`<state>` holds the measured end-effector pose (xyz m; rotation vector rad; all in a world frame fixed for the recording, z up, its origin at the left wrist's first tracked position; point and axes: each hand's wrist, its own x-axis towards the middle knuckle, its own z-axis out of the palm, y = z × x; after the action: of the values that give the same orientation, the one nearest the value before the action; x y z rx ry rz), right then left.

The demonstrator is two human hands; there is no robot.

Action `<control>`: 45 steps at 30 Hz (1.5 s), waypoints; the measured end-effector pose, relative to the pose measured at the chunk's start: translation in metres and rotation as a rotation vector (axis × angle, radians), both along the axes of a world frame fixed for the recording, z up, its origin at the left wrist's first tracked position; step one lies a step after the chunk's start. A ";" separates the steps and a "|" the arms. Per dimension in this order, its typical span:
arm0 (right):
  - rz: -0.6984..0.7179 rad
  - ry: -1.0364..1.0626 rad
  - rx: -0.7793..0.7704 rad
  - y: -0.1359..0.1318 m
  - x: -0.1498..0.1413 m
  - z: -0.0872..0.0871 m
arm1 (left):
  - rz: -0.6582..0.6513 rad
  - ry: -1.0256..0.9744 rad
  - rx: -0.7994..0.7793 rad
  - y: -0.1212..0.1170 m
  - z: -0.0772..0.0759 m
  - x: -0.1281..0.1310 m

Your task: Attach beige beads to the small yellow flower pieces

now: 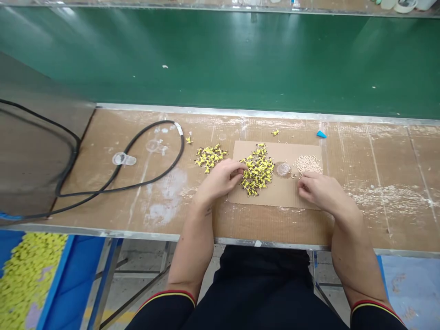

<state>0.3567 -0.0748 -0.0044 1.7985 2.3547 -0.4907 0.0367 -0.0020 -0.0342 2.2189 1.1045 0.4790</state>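
My left hand [225,176] is at the left edge of a pile of small yellow-and-black pieces [257,169], its thumb and fingers pinched together. Whatever lies between those fingertips is too small to make out. On the right, my right hand [318,190] is closed just below a heap of tiny pale beige pieces [308,164]; its fingertips are curled in and their contents are hidden. Both piles rest on a flat cardboard sheet [285,197]. A small clear round dish [283,169] sits between them.
More yellow pieces [210,156] lie left of the sheet. A black cable [144,130] loops across the left of the table, near a clear plastic cup [124,159]. Behind is a green belt [220,59]. A blue cone-shaped piece [321,134] and a bin of yellow parts [30,270] also show.
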 end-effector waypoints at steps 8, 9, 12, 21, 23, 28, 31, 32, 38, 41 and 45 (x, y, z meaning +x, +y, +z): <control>0.005 0.181 0.106 -0.002 0.017 0.000 | 0.115 -0.080 0.064 -0.002 0.007 -0.003; 0.003 0.204 0.119 -0.002 0.021 0.000 | 0.155 -0.076 0.075 -0.001 0.008 -0.003; 0.027 0.220 0.131 -0.003 0.028 0.000 | 0.252 -0.051 0.096 -0.001 0.005 -0.001; 0.082 0.190 0.083 -0.003 0.026 -0.011 | 0.331 -0.002 0.096 0.000 -0.015 0.013; 0.078 0.167 0.077 -0.003 0.023 -0.011 | 0.360 -0.011 0.100 0.000 -0.018 0.017; 0.049 0.216 0.042 -0.002 0.022 -0.004 | 0.396 -0.068 0.098 0.002 -0.020 0.020; 0.018 0.445 0.109 -0.003 0.030 0.004 | 0.453 -0.133 0.109 0.002 -0.017 0.021; -0.002 0.531 0.149 -0.004 0.033 0.006 | 0.476 -0.160 0.107 0.001 -0.015 0.022; -0.267 0.954 0.358 -0.006 0.029 0.010 | 0.472 -0.421 0.043 -0.019 -0.006 0.035; -0.316 1.105 0.301 -0.007 0.012 0.007 | 0.326 -0.602 0.032 -0.034 -0.003 0.047; -0.316 1.223 0.175 -0.012 -0.010 0.006 | 0.034 -0.650 0.149 -0.051 0.007 0.063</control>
<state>0.3472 -0.0863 0.0011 2.3543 2.7499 -1.9382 0.1000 -0.0526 -0.0276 1.9337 0.7694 1.2232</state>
